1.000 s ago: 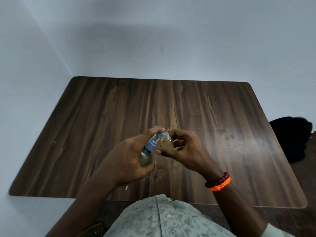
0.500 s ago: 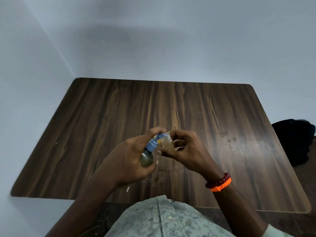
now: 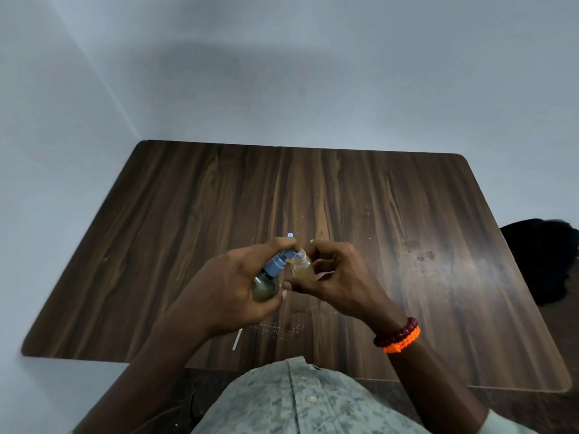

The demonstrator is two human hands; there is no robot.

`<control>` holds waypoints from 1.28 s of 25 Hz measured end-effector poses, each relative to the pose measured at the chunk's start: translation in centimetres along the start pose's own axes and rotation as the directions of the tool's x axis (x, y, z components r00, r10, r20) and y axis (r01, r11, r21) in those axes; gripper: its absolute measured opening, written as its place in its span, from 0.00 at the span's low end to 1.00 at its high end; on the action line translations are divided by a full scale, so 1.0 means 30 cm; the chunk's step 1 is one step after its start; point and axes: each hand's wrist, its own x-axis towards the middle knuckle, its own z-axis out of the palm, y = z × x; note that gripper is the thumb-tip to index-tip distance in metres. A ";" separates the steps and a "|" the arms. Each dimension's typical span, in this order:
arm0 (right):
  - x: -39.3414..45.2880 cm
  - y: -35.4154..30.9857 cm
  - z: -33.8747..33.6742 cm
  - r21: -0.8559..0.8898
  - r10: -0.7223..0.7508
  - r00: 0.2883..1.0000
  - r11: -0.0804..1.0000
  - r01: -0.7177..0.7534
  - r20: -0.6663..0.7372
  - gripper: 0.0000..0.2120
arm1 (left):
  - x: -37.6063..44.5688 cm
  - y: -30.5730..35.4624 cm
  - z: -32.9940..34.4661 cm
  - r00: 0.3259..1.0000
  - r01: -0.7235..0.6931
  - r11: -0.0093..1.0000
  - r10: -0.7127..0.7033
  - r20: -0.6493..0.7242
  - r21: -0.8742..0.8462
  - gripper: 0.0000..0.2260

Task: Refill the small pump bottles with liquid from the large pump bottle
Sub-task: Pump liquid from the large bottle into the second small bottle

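Note:
My left hand grips the large pump bottle, a greenish bottle with a blue pump head, tilted to the right with my forefinger on top of the pump. My right hand holds a small clear bottle with amber liquid in it, its open neck right at the blue nozzle. Both are held above the near middle of the dark wooden table. A small blue piece shows just beyond my left fingers.
A thin white tube lies on the table below my left hand, beside some pale smears. A dark bundle sits off the table's right edge. Pale walls close off the far and left sides.
Both hands keep their grip with the nozzle at the small bottle's neck. The view has shifted slightly; the hands sit a little lower in the frame.

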 end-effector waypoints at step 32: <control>-0.090 0.031 0.186 0.257 0.180 0.942 0.961 -0.106 -0.284 0.18 | -0.013 -0.581 0.248 0.824 0.419 0.798 -0.534 -0.187 -0.434 0.43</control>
